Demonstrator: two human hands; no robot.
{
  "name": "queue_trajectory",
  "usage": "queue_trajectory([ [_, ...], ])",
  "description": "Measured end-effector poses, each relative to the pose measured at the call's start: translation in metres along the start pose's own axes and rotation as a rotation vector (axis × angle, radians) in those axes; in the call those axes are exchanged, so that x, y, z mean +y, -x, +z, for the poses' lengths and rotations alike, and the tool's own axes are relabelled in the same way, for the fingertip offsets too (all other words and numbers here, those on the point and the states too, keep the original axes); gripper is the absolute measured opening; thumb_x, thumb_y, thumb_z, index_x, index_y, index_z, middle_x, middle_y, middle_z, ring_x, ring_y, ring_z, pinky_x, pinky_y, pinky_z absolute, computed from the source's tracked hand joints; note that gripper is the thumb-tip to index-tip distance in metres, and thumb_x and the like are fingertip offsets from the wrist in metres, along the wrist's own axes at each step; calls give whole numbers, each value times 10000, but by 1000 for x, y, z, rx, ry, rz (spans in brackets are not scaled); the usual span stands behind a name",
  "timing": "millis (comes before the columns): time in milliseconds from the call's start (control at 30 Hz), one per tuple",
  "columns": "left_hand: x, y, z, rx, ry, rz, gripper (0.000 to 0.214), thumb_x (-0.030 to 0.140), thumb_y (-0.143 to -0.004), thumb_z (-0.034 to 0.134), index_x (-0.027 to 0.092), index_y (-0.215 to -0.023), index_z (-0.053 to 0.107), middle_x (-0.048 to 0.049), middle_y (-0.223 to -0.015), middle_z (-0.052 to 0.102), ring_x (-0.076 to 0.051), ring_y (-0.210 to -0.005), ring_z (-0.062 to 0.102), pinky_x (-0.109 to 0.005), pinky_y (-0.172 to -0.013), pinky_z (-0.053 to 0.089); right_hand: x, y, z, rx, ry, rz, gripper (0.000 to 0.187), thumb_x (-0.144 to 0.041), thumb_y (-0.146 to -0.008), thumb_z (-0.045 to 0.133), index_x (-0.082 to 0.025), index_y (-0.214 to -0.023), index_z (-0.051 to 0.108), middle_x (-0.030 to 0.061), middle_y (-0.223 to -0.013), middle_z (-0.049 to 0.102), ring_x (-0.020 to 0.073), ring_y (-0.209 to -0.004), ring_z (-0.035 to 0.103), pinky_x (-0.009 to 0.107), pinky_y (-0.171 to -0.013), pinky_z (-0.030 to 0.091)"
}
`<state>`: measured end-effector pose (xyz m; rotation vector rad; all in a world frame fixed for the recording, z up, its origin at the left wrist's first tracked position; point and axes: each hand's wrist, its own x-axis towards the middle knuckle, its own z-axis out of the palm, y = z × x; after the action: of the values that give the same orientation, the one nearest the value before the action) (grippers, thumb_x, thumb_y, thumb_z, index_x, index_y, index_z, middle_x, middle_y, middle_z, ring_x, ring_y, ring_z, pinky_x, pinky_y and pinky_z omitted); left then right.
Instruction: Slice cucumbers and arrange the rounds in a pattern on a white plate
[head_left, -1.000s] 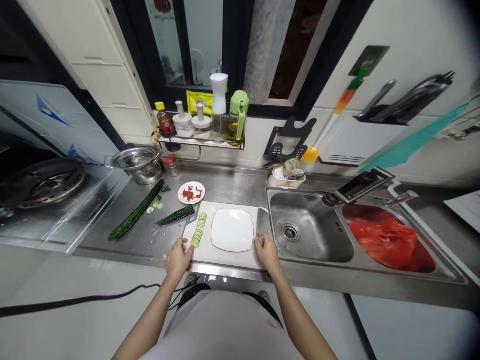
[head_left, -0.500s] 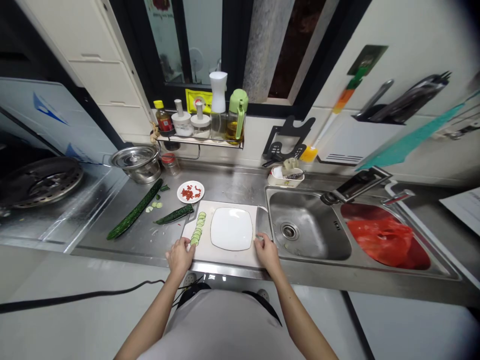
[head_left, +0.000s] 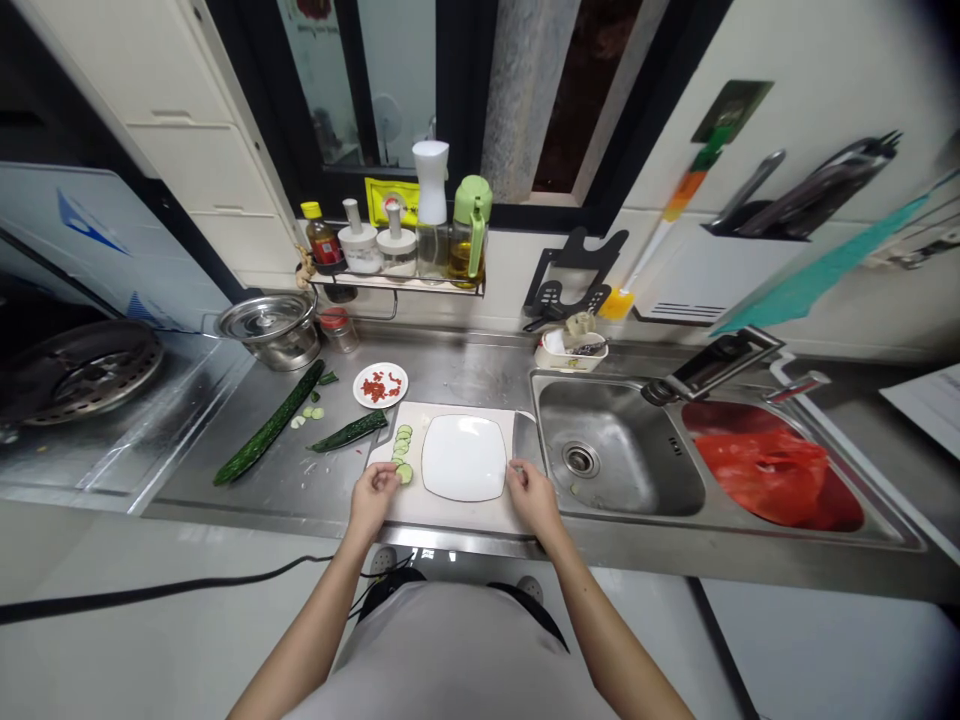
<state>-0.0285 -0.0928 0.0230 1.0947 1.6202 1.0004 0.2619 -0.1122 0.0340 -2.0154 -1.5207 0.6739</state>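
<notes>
A white cutting board [head_left: 450, 513] lies on the steel counter in front of me, and a square white plate [head_left: 463, 457] sits on it. A short row of cucumber slices [head_left: 403, 446] runs along the plate's left side. My left hand [head_left: 373, 497] is curled at the near end of that row, its fingertips pinched on the nearest slices. My right hand [head_left: 531, 493] sits at the plate's near right corner. Its fingers are closed over the near end of a cleaver [head_left: 524, 437], which lies flat along the board's right edge.
A whole cucumber [head_left: 270, 425], a cut cucumber piece [head_left: 350, 431] and a small dish of red chilli [head_left: 380, 385] lie left of the board. Further left are a lidded pot [head_left: 270, 325] and a stove [head_left: 75, 365]. To the right are a sink [head_left: 615, 450] and a red basin [head_left: 772, 475].
My left hand has moved right and forward onto the near slices, and the row is now shorter and nearer the plate. My right hand has barely moved.
</notes>
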Motion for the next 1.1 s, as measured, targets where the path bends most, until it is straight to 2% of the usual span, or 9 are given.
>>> queue_trajectory([
  [100, 27, -4, 13, -111, 163, 60, 415, 479, -657, 681, 152, -903, 611, -35, -782, 634, -134, -710, 575, -252, -699, 452, -31, -7, -8, -45, -95, -77, 297, -369, -862, 458, -176, -978, 653, -4, -622, 581, 149, -597, 527, 237, -598, 367],
  [267, 71, -5, 33, -227, 103, 154, 373, 471, -674, 674, 161, -880, 643, -48, -826, 639, -143, -748, 556, -260, -716, 443, -80, -17, -16, -90, -235, -366, 200, -320, -852, 538, -206, -978, 644, 16, -834, 637, 149, -780, 576, 256, -739, 428],
  [367, 85, -4, 42, -264, 52, 213, 326, 442, -695, 650, 162, -862, 648, -45, -807, 635, -143, -730, 536, -261, -701, 433, -92, -22, -15, -88, -210, -502, 155, -275, -853, 571, -213, -976, 644, 34, -947, 629, 172, -927, 558, 308, -851, 415],
  [533, 89, -6, 54, -275, 59, 275, 276, 401, -689, 657, 171, -842, 639, -29, -791, 630, -125, -677, 500, -249, -664, 409, -92, -27, -11, -99, -162, -543, 63, -221, -866, 570, -205, -858, 630, 30, -928, 606, 178, -944, 519, 320, -860, 400],
  [667, 84, -6, 65, -175, 146, 162, 421, 499, -677, 674, 167, -927, 609, -5, -687, 604, -116, -616, 505, -237, -617, 384, -89, -29, -14, -30, -144, -578, 112, -232, -899, 531, -204, -856, 630, 38, -927, 598, 184, -959, 497, 323, -876, 396],
  [800, 87, -6, 75, -261, 295, -48, 578, 604, -690, 639, 138, -1028, 584, -11, -662, 624, -78, -507, 460, -201, -497, 292, -86, -32, -20, 39, -87, -646, 171, -280, -924, 506, -216, -911, 664, 57, -953, 595, 202, -998, 486, 340, -897, 398],
  [933, 94, -12, 83, -337, 412, -200, 609, 527, -675, 673, 155, -1141, 548, -25, -779, 656, -57, -512, 480, -175, -453, 225, -81, -38, -24, 52, -32, -713, 207, -291, -936, 485, -228, -945, 682, 67, -977, 598, 209, -1013, 482, 353, -907, 402],
  [1100, 95, -21, 90, -315, 440, -225, 641, 352, -598, 731, 161, -1185, 562, -4, -763, 648, -50, -519, 483, -171, -451, 224, -73, -41, -24, 24, -4, -719, 195, -288, -932, 488, -216, -949, 668, 68, -988, 600, 203, -994, 489, 346, -889, 409],
])
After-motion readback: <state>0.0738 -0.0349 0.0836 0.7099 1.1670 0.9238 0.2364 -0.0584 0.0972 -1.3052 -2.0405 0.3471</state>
